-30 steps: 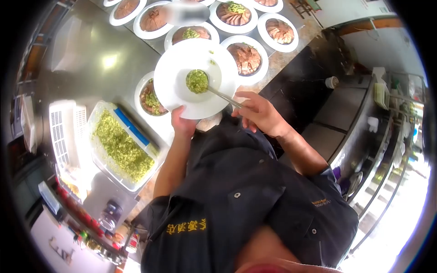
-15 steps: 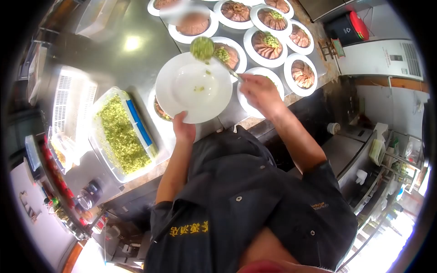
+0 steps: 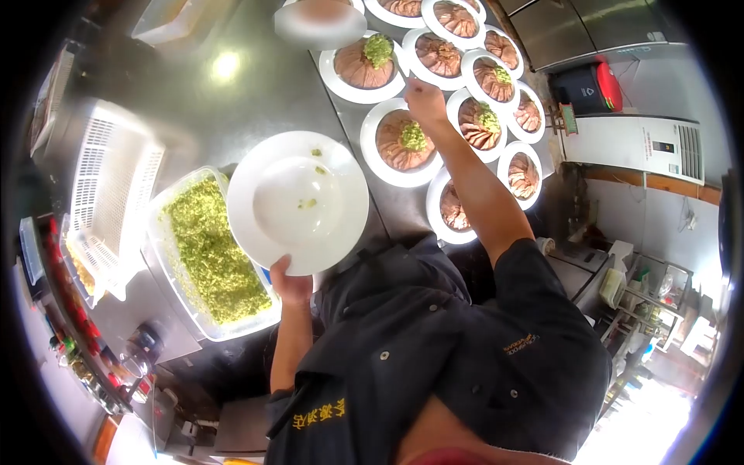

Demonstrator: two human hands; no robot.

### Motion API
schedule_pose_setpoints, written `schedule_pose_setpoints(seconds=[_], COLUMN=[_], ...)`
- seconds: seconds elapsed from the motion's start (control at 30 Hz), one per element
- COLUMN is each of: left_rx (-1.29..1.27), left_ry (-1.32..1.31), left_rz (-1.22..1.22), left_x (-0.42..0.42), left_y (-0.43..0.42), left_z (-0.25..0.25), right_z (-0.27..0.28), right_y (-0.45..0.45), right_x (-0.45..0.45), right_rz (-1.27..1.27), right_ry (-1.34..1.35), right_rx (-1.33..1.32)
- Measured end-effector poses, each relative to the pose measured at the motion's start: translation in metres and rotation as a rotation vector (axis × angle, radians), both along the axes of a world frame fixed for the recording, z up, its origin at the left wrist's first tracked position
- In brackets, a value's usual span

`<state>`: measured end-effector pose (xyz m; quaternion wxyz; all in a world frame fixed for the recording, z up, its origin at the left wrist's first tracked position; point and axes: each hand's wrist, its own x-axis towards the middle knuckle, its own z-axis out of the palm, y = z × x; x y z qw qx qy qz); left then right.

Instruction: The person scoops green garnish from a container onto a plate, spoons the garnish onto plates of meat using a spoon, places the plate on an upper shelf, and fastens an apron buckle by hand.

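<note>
My left hand is closed on the near rim of a white plate, thumb on top. A few green scraps dot this otherwise bare plate, which overlaps the edge of a clear tub. Chopped green garnish fills much of that tub. Farther out, my right hand is closed round the handle of a ladle, now mostly hidden. Its bowl end is over a plate of sliced meat, where a round green heap shows; whether the heap is still in the ladle, I cannot tell.
Several plates of sliced meat crowd the right of the steel counter, some overlapping; one carries a green mound. To the left are a white perforated basket and a clear container. A black bin with a red lid stands beyond the counter.
My right hand has carried the ladle away from the held plate, outward to a meat plate. My left hand and its plate have shifted left and nearer, partly over the tub.
</note>
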<state>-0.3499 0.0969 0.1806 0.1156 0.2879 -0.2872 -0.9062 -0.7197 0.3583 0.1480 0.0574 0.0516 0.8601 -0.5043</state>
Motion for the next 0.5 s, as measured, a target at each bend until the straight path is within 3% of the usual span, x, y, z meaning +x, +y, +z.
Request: schedule_pose_setpoints(seconds=[0.03,0.13,0.37,0.5], left_rx=[0.007,-0.047,-0.108,-0.023], left_ry=[0.019,-0.041,-0.101,-0.083], left_rz=[0.029,0.028,-0.013,-0.018], left_x=[-0.003,-0.004,-0.023,-0.027], left_y=[-0.001,-0.007,0.011,0.028], left_z=[0.007,0.003,0.005,0.003], right_z=[-0.002,-0.007,0.005,0.027], right_y=[0.003,-0.002,0.016,0.018], right_x=[-0.004,-0.007,-0.020,-0.025], right_rz=[-0.012,-0.025,0.015,0.029], right_ry=[-0.099,0.005,-0.134,-0.166], right_rx=[0.004,0.006,-0.099,-0.130])
